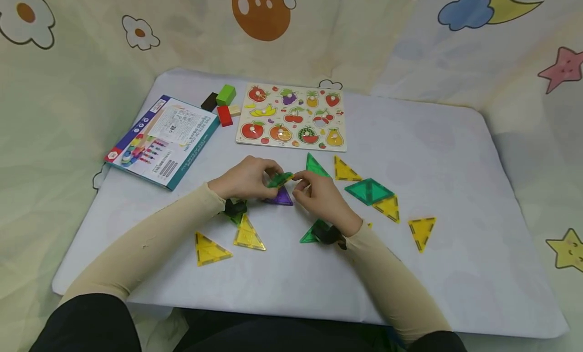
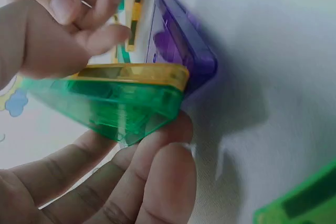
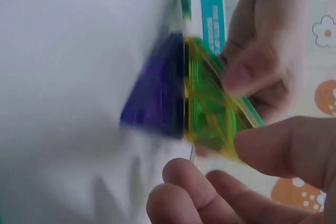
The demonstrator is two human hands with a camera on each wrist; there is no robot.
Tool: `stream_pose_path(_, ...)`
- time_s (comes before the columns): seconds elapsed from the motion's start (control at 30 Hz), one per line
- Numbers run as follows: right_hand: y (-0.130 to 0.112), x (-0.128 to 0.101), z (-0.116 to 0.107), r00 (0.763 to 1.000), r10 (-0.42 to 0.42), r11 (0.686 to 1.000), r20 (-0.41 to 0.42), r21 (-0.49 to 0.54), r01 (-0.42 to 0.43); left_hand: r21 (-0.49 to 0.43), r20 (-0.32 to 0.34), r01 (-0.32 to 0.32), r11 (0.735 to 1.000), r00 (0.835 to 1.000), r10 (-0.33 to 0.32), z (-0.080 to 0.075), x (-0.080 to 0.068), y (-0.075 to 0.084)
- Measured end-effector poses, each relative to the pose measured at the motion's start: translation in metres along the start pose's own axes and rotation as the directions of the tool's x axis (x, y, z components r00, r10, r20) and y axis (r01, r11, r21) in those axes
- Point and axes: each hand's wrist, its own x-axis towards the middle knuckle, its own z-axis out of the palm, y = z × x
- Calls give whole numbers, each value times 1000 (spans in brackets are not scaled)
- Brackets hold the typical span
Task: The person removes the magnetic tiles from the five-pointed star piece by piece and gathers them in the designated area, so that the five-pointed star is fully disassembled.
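My left hand (image 1: 248, 177) pinches a green triangular tile (image 2: 105, 103), with a yellow triangular tile (image 3: 210, 98) stacked flat against it. The pair is held tilted over the table. A purple triangular tile (image 3: 157, 93) meets the yellow tile along one edge in the right wrist view. My right hand (image 1: 323, 197) is at the far corner of the stacked tiles. One of its digits touches the yellow tile's tip, while its other fingertips (image 3: 173, 203) stand apart from the tile. Under the left wrist, a green tile (image 1: 237, 219) is partly hidden.
Yellow tiles (image 1: 211, 249) lie near the left forearm and at right (image 1: 422, 233). Green tiles (image 1: 369, 191) lie right of the hands. Behind are a fruit puzzle board (image 1: 291, 116), small blocks including a green block (image 1: 226, 95), and a boxed set (image 1: 164, 139).
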Motion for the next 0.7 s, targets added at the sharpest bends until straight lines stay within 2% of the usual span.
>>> stream_pose_path(0.27, -5, 14, 14, 997, 72, 997, 26, -25, -71, -90, 15, 31, 995, 999, -30, -1, -2, 1)
stream_pose_path(0.53, -7, 21, 16, 982, 180, 984, 57, -1, -180, -267, 41, -9, 964, 999, 21, -5, -3, -5)
stream_pose_path(0.6, -8, 20, 16, 979, 193, 981, 65, 9, -194, -284, 47, -8, 959, 999, 23, -7, -5, -6)
stream_pose_path(0.7, -7, 19, 15, 977, 200, 980, 77, 3, -200, -270, 27, 15, 963, 1000, -8, -11, -5, -10)
